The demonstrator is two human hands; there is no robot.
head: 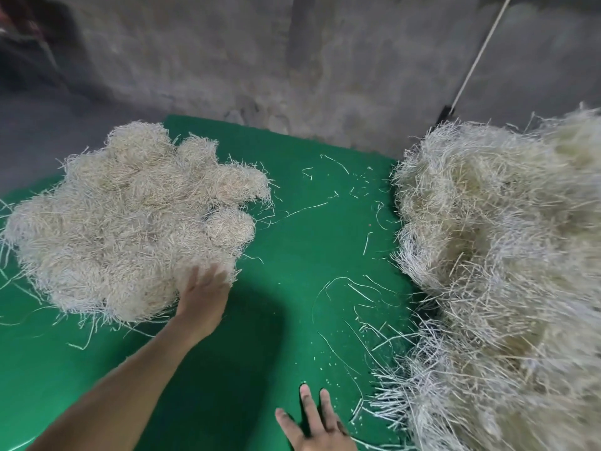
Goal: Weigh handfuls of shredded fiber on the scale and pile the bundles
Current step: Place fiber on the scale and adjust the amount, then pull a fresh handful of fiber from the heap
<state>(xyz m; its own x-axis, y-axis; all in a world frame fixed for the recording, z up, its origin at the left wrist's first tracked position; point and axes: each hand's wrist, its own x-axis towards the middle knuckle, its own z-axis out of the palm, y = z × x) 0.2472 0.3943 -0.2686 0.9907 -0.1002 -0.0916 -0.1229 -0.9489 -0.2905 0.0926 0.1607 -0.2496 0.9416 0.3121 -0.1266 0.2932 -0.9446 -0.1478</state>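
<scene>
The pile of bundles (130, 216) sits on the green mat (292, 288) at the left of the frame. The left hand (203, 304) reaches its lower right edge, fingers stretched out and seemingly touching the fiber, though blur hides the tips. At bottom centre the right hand (317, 424) is spread flat, holding nothing. The loose fiber heap (507, 255) fills the right side

On the worktop (292, 255), the pile of bundles (130, 222) lies to my left, the loose fiber heap (504, 255) to my right, stray strands (341, 288) between them, a wall (260, 60) behind.
</scene>
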